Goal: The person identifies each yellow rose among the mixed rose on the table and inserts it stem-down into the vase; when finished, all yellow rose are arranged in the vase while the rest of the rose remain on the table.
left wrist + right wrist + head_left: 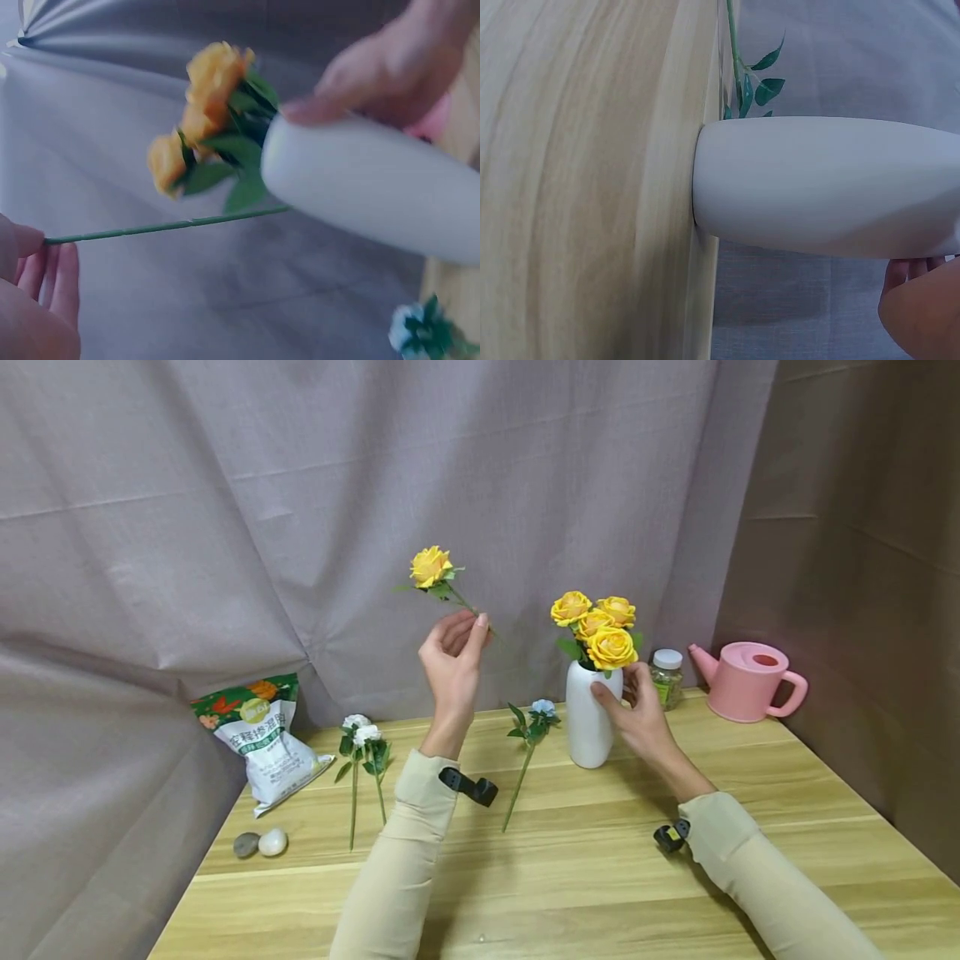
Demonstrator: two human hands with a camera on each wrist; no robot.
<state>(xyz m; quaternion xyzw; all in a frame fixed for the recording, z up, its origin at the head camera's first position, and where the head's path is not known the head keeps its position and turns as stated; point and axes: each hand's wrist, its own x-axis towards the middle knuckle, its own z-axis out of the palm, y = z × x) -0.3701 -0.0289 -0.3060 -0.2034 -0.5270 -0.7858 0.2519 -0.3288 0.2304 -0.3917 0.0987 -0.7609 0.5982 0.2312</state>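
Observation:
Raised above the table, my left hand (454,662) pinches the stem of a yellow rose (431,567) between thumb and fingers. The rose head tilts up to the left; its green stem (165,227) stretches toward the vase in the left wrist view. My right hand (637,714) grips a white vase (589,718) near its neck, thumb on the near side. The vase stands upright on the table, with several yellow roses (612,648) in its mouth. In the right wrist view, the vase (817,184) base rests on the wood.
A blue flower (543,708) lies left of the vase, and two white flowers (367,734) farther left. A printed bag (270,747) and two stones (272,842) are at the left. Behind my right hand stand a lidded jar (667,679) and a pink watering can (747,682).

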